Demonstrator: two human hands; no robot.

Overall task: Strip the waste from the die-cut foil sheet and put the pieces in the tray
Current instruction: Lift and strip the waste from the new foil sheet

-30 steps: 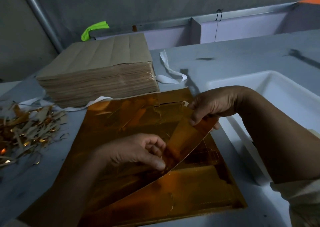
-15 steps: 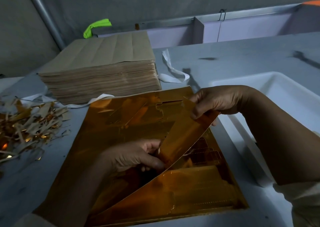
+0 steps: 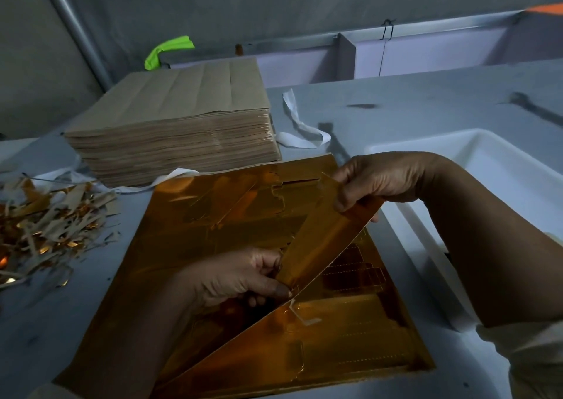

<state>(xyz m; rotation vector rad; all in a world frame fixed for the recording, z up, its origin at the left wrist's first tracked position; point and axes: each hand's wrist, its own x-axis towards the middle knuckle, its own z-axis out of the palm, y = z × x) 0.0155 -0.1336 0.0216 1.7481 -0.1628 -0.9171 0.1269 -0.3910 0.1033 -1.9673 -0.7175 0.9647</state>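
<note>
Head view: the grey surface (image 3: 396,109) carries it all. The foil sheet (image 3: 219,215) lies flat at centre with the brown paper stack (image 3: 170,118) behind it. The white tray (image 3: 487,167) sits to the right, partly blocked by the right forearm, and waste scraps (image 3: 45,225) are heaped far left. Both grips are closed on the lifted foil piece (image 3: 323,240): the left hand (image 3: 240,276) pinches its near end, the right hand (image 3: 374,179) its far end. Compared with a second ago the piece has curled narrower, and a pale sliver (image 3: 301,316) now shows loose below the left thumb. The piece's long axis runs diagonally, near-left to far-right, pointing at the tray.
</note>
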